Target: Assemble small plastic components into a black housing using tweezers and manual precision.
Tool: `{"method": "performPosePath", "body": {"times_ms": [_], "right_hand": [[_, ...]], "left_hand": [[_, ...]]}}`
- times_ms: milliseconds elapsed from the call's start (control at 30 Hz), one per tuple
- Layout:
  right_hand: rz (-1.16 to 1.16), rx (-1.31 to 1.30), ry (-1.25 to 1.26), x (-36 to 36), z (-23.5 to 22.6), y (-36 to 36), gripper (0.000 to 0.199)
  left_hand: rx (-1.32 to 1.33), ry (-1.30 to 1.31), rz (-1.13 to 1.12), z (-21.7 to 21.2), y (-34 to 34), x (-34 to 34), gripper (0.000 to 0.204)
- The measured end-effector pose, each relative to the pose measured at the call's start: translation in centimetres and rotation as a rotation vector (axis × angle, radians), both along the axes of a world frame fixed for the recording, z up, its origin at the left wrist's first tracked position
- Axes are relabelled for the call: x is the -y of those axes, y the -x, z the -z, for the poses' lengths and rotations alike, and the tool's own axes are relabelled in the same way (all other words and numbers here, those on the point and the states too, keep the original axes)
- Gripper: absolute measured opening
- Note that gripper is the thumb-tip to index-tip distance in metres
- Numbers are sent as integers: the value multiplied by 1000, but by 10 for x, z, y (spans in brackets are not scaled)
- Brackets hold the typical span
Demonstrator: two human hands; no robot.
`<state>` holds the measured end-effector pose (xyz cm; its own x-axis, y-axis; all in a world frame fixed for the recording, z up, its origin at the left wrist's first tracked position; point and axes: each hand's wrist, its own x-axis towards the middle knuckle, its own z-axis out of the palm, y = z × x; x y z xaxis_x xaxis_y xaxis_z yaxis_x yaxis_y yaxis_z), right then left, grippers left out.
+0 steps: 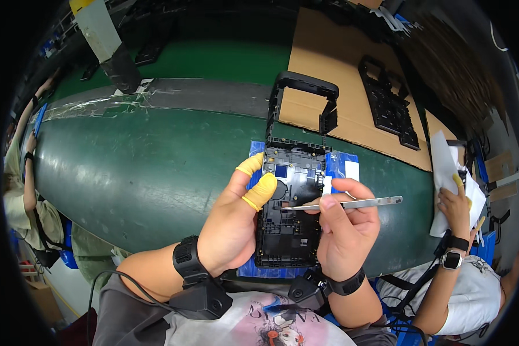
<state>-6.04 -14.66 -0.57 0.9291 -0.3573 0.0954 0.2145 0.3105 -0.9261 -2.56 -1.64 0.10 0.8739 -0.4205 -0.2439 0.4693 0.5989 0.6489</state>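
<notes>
A black plastic housing (294, 230) with a handle-like loop at its far end lies in front of me, over a blue pad (345, 167). My left hand (232, 222), with yellow finger cots on thumb and index finger, grips the housing's left edge. Between the thumb and fingers of my right hand (349, 230) is a pair of metal tweezers (369, 203). Their tips point left and reach a small brownish piece inside the housing; whether they pinch it I cannot tell. A dark blue square and a round recess show further up the housing.
A similar black housing (389, 104) rests on a cardboard sheet (317, 52) at the far right. Co-workers sit on both sides; the right one's hand (455, 205) holds white sheets (444, 167). A grey post (101, 34) rises from the green table (138, 173).
</notes>
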Motion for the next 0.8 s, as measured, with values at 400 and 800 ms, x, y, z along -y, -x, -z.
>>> {"method": "performPosePath", "body": {"times_ms": [400,800], "right_hand": [[-13,-6,26,-1,-1,-1,24],[-5,-11,27,-1,1,0,23]], "left_hand": [[17,22,-5,0,0,0,46],[15,26,-5,0,2,1,46]]}}
